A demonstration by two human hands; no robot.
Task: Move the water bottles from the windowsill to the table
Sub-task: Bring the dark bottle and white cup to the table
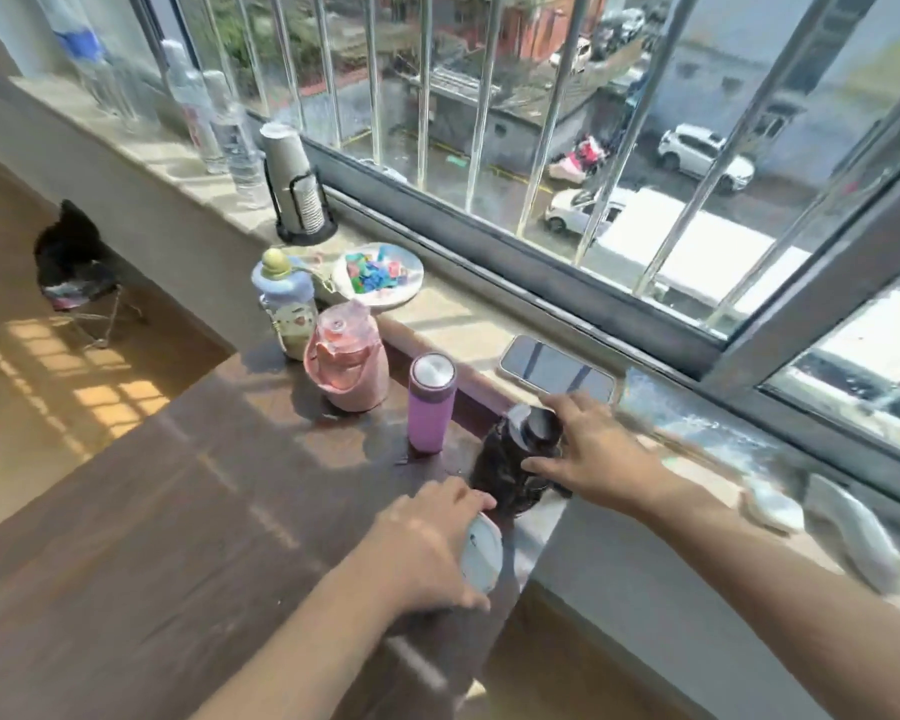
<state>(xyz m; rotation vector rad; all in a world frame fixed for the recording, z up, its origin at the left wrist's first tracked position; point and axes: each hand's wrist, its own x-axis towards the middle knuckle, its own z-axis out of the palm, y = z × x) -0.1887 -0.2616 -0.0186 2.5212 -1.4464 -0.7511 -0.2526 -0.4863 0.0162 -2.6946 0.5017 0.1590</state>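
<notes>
Black bottle [515,459] at the table [152,511] edge, gripped by the right hand [593,449]; left hand [427,543] grips a white bottle [481,553]

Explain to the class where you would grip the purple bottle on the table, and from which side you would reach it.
Grip the purple bottle around its straight, smooth body, below the silver cap. It stands upright with its near side open. Come from the front: the pink bottle crowds its left and the dark bottle under the right hand crowds its right.
</notes>
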